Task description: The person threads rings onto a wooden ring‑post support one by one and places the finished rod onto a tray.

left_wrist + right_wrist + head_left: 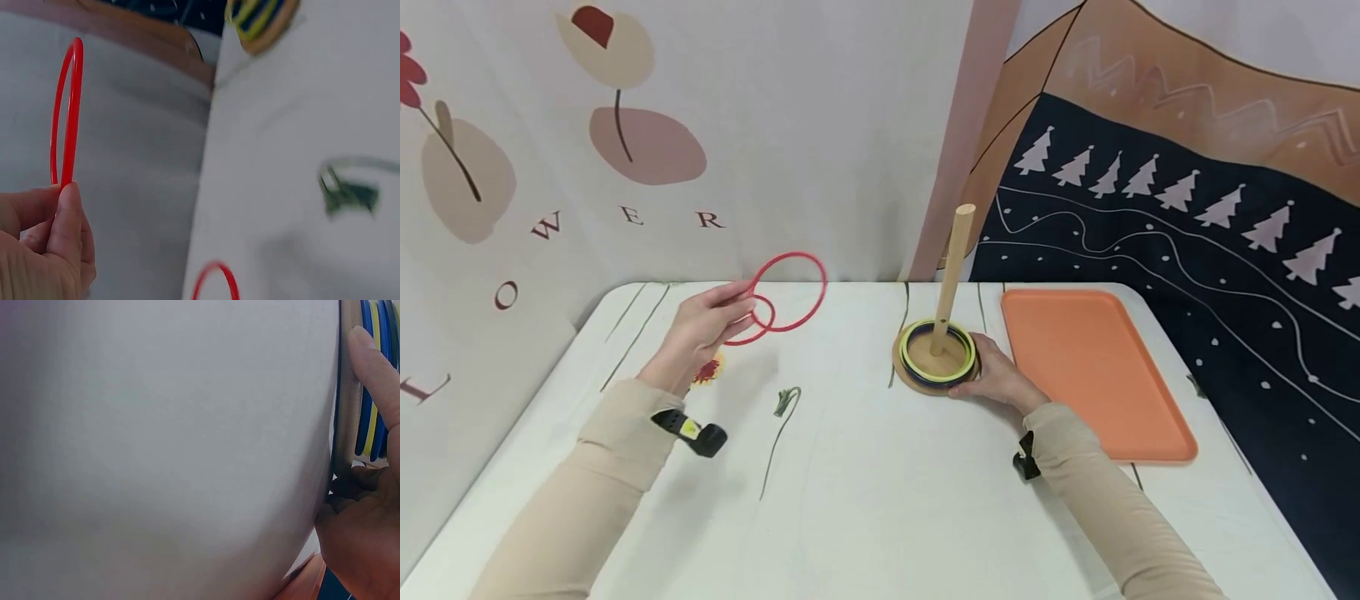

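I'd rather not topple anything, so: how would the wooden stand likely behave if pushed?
Pushed low, the wooden stand probably slides rather than tips: its round base is broad. Pushed near the top, it may tip, since the post is tall and thin. The stacked rings could shift sideways, being much wider than the post.

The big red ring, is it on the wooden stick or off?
Off. The left hand pinches the big red ring, and a wide gap shows between it and the wooden stick.
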`<state>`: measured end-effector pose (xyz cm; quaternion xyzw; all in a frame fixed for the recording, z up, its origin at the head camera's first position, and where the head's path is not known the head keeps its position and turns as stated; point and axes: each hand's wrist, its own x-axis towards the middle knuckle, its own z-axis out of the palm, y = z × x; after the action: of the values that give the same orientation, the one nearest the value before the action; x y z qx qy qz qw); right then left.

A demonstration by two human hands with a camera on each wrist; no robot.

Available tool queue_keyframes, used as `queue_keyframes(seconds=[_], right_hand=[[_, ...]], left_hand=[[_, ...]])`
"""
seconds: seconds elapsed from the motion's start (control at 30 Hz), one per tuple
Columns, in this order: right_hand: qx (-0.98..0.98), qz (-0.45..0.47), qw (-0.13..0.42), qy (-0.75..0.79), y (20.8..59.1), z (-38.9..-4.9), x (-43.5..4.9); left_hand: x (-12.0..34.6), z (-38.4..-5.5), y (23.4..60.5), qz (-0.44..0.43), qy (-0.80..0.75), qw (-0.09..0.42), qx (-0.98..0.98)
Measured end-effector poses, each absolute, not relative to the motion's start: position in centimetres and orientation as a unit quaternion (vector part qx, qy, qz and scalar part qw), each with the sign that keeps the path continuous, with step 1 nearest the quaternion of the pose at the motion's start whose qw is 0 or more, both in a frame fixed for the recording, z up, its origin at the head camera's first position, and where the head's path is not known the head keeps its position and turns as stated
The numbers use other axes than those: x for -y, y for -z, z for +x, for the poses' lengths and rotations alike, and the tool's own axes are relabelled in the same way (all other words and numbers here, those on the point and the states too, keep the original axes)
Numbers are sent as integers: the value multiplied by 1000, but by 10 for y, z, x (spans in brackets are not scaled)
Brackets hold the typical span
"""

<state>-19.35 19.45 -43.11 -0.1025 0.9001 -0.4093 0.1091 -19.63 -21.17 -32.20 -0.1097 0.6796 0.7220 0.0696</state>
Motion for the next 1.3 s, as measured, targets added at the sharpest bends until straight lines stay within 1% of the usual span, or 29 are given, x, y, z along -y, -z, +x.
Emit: queue_keyframes(seconds=[0.3, 0.43, 0.73, 1.0, 1.3], right_hand=[[-899, -102, 109, 413, 433, -193, -197], [-900, -100, 109, 409, 433, -193, -197], [-900, -106, 106, 409, 431, -192, -197], [-902, -106, 105, 406, 431, -191, -195], [-903, -111, 104, 402, 434, -196, -196]], left_hand=[[134, -211, 285, -60, -753, 65, -652], [108, -215, 272, -36, -777, 64, -625], [59, -219, 254, -17, -799, 61, -598], [34, -222, 264, -15, -809, 83, -582], [32, -226, 305, -55, -776, 105, -619]])
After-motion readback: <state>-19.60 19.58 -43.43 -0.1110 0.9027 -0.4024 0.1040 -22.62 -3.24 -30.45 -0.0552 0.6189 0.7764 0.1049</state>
